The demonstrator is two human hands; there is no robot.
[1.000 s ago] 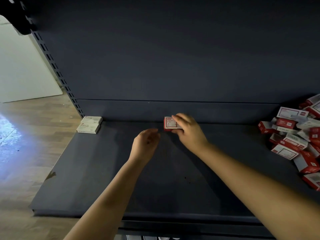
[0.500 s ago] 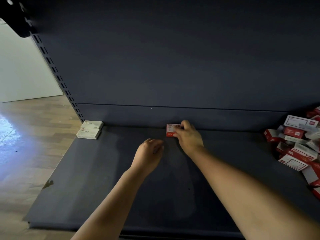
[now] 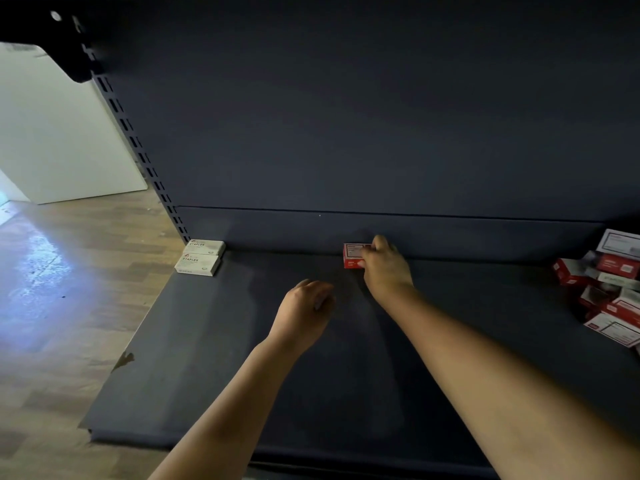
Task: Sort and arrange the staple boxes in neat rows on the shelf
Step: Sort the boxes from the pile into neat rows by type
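Shelving observed: one dark blue-grey metal shelf [image 3: 214, 358] with a matching back panel [image 3: 346, 133] and one slotted upright [image 3: 138, 150] at its left edge.

Item 1: one red-and-white cardboard staple box [image 3: 352, 255] stands at the rear middle of the shelf, against or just beside the back panel; contact cannot be confirmed. The right hand [image 3: 384, 268] grips this box from its right side, fingers curled over the top and thumb at the lower front edge.

Item 2: the left hand [image 3: 304, 306] hovers over the shelf, in front and to the left of the red box and apart from it. Its fingers are loosely curled and hold nothing.

Item 3: two white cardboard staple boxes printed "STAPLES" [image 3: 198, 264] lie flat at the rear left corner, one in front of the other, touching or very nearly so, the rear one near the back panel.

Item 4: one loose pile of red-and-white staple boxes [image 3: 609, 292] occupies the right end of the shelf, well apart from the held box. About eight boxes are visible; they overlap at mixed angles, and the frame edge cuts the pile, so an exact count cannot be given.

Surroundings: wood-pattern floor [image 3: 52, 289] to the left of the shelf, with a white panel [image 3: 52, 133] behind.
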